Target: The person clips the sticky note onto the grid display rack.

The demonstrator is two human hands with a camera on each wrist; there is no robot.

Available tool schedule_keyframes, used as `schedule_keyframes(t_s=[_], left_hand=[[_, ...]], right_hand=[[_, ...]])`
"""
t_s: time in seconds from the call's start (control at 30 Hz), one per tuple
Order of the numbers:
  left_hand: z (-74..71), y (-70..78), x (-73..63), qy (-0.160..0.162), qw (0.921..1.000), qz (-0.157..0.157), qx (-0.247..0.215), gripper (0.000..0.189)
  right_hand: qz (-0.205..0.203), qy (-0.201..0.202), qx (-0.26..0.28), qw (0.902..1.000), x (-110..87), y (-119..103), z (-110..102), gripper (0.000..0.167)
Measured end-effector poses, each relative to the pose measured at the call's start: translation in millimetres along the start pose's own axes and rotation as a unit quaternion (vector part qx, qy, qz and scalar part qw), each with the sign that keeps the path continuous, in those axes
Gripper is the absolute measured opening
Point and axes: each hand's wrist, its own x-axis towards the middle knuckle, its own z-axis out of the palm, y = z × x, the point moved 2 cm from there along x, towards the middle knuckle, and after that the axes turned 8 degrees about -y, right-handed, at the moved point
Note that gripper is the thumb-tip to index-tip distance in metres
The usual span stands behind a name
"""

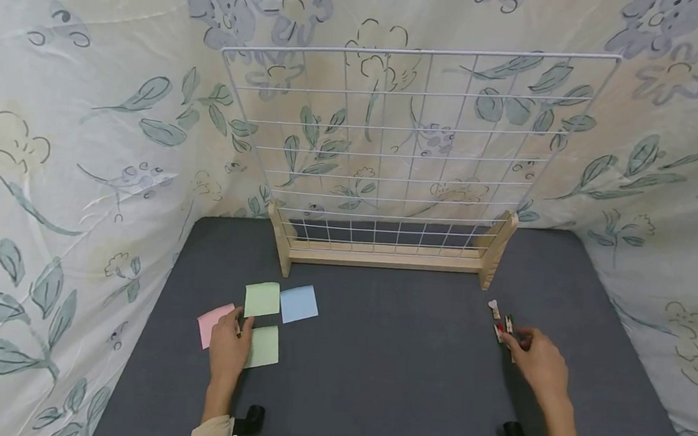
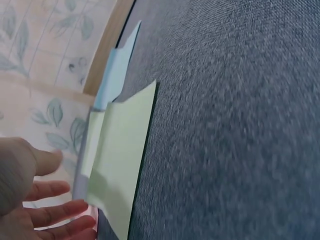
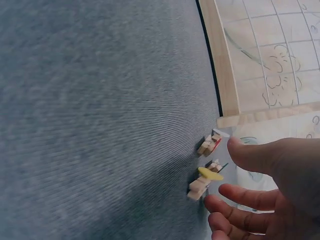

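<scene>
My left hand (image 1: 229, 346) hovers among paper sticky notes, fingers loosely bent and thumb apart, with nothing between them in the left wrist view. Nearest to it are a pink note (image 1: 207, 323) and a green note (image 1: 266, 346), both partly covered by the hand in the head view. Another green note (image 1: 262, 299) and a blue note (image 1: 299, 304) lie just beyond. On the right, my right hand (image 1: 540, 365) reaches over several small wooden clothespins (image 1: 494, 310), one with a yellow decoration (image 3: 210, 173). Its thumb and fingers are spread apart around them, gripping none.
A white wire grid (image 1: 416, 123) stands upright in a wooden base (image 1: 383, 258) at the back of the dark grey table (image 1: 371, 386). Floral cloth (image 1: 80, 153) hangs behind and along both sides.
</scene>
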Motion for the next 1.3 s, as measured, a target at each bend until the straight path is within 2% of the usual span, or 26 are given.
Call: schedule_keyframes(t_s=[0.13,0.33,0.6,0.87,1.0,1.1,1.3], left_hand=[[-5.0,-7.5,-4.9,0.018,0.9996,-0.022,-0.002,0.032],[-8.5,-11.1,-11.2,0.018,0.9983,-0.054,0.012,0.021],[-7.7,-9.5,-13.8,0.015,0.9976,-0.063,0.026,0.013],[-8.0,-10.8,-11.9,0.013,0.9982,-0.050,0.030,0.005],[-11.4,-13.4,-9.2,-0.004,0.9989,-0.039,0.025,0.004],[-13.2,-16.3,-5.5,-0.028,0.9991,-0.028,0.015,0.004],[-17.3,-19.1,-0.7,-0.074,0.9970,-0.014,-0.019,0.008]], right_hand=[[0.016,-0.012,-0.001,0.9998,-3.6,2.5,-0.5,0.055],[0.044,-0.009,-0.002,0.9990,-4.9,5.1,-0.3,0.044],[0.050,-0.012,0.015,0.9986,-5.1,6.3,-3.0,0.030],[0.051,-0.019,0.031,0.9980,-4.0,6.5,-7.8,0.029],[0.042,-0.019,0.034,0.9983,-3.2,6.0,-10.0,0.033],[0.039,-0.023,0.029,0.9986,-2.7,6.1,-11.6,0.037],[0.029,-0.018,0.025,0.9991,-1.8,5.1,-15.7,0.033]])
